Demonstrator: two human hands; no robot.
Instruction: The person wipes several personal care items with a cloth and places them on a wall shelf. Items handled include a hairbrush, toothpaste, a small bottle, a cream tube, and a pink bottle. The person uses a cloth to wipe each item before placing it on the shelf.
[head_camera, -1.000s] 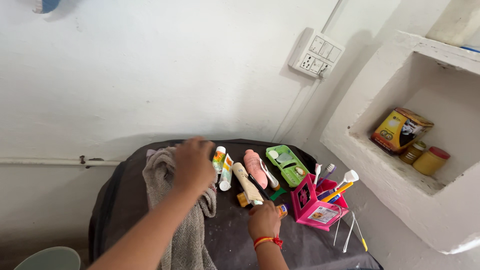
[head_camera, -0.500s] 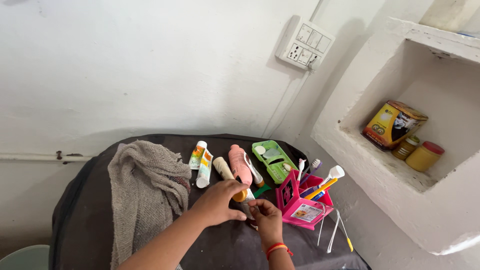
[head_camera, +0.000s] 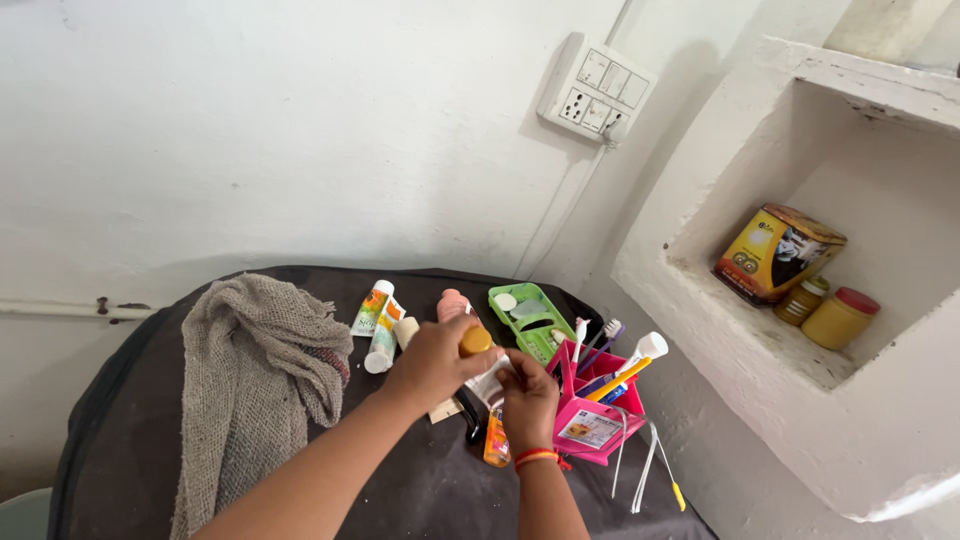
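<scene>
A dark cloth-covered table (head_camera: 130, 440) stands against the white wall, and over its left half lies a crumpled grey knitted cloth (head_camera: 250, 370). To the right, a recessed wall niche (head_camera: 760, 330) holds a yellow box (head_camera: 778, 253) and two small jars (head_camera: 825, 310) side by side. Near the table's right edge stands a pink organiser (head_camera: 590, 425) with toothbrushes (head_camera: 620, 365) sticking up out of it, and just behind it lies a green open case (head_camera: 530, 315). At the far side of the table two small tubes (head_camera: 378, 322) lie next to each other, with a pink bottle (head_camera: 452, 303) partly hidden behind the hands. Both hands meet over the middle of the table: the left hand (head_camera: 432, 362) is wrapped around a cream tube with an orange cap (head_camera: 476, 342), lifted clear of the table, while the right hand (head_camera: 528, 395) pinches the pale lower end of that same tube. A small orange bottle (head_camera: 496, 445) lies on the table just beneath the right hand
</scene>
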